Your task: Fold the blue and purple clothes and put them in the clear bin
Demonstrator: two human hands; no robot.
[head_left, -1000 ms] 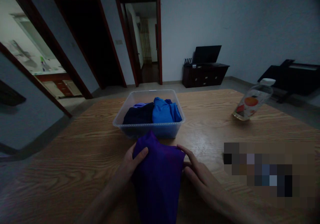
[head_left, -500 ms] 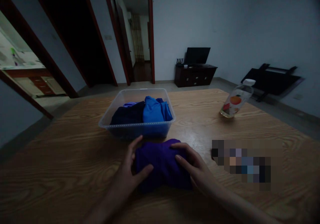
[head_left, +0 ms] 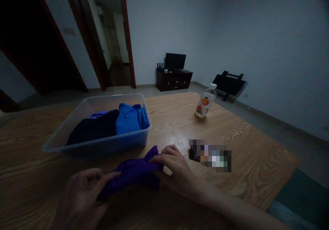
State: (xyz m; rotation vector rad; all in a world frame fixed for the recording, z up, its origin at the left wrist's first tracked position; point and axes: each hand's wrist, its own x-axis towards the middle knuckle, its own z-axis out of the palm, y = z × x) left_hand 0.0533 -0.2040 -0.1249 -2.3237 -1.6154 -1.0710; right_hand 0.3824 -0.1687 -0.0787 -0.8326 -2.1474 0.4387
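Note:
A piece of purple cloth point(head_left: 133, 171) stretches between my two hands, just in front of the plastic bin; whether it is a garment I cannot tell. My left hand point(head_left: 82, 192) pinches its near left end between thumb and fingers. At the other end, my right hand point(head_left: 174, 166) grips the cloth, and a corner of it sticks up beside the fingers. Behind the cloth stands a clear plastic bin point(head_left: 102, 141) with folded cloths inside: a dark one point(head_left: 94, 129), a bright blue one point(head_left: 130, 118) and a bit of lighter purple fabric point(head_left: 99, 114) at the back.
On the wooden table point(head_left: 174, 120) a clear bottle point(head_left: 205, 101) with a white cap stands at the back right. A blurred-out flat object point(head_left: 210, 156) lies right of my right hand. Beyond the table are a low cabinet point(head_left: 173, 80) and a screen point(head_left: 175, 61).
The view has turned to the right, so the bin sits further left. The purple cloth, a rounded bundle under both hands before, is now gripped at both ends and lifted into a narrow band.

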